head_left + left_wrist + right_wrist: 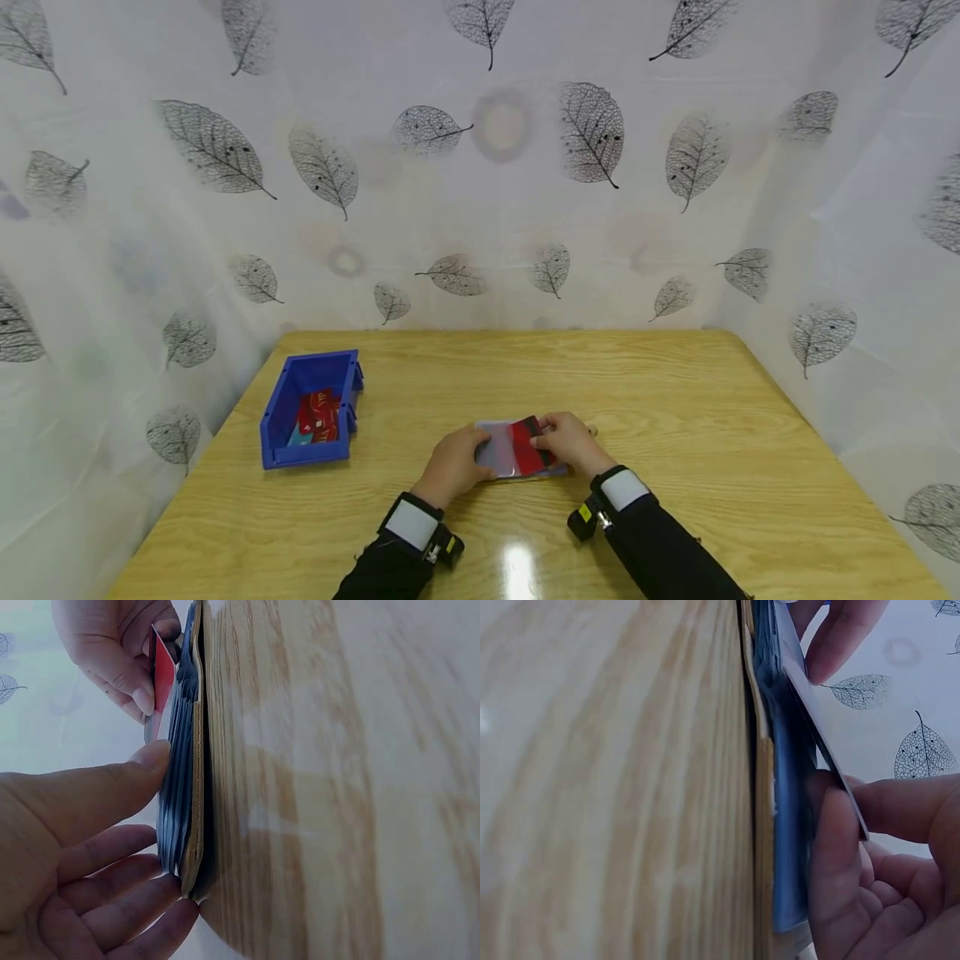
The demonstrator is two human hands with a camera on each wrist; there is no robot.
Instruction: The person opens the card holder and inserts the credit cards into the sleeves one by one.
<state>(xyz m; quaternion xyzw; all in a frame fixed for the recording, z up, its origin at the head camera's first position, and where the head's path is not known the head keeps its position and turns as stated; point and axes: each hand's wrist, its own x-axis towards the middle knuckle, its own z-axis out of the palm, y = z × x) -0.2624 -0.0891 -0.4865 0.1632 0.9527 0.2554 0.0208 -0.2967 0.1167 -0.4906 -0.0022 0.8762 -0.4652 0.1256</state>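
Observation:
A card holder (495,452) with clear plastic sleeves lies spread on the table in front of me. Its tan cover (196,787) and stacked sleeves (176,780) show edge-on in the left wrist view. My left hand (452,467) grips the holder's left side, thumb on top of the sleeves and fingertips at the edge. A red and black card (527,454) lies slanted over the right part of the holder, pinched between thumb and fingers of my right hand (573,443). In the right wrist view the card (829,761) tilts away from the sleeves. How far it sits inside a sleeve, I cannot tell.
A blue plastic bin (306,455) stands at the left of the wooden table (645,383), with several red cards (321,415) and a bluish one inside. A white curtain with leaf prints (592,133) hangs behind the table and on both sides.

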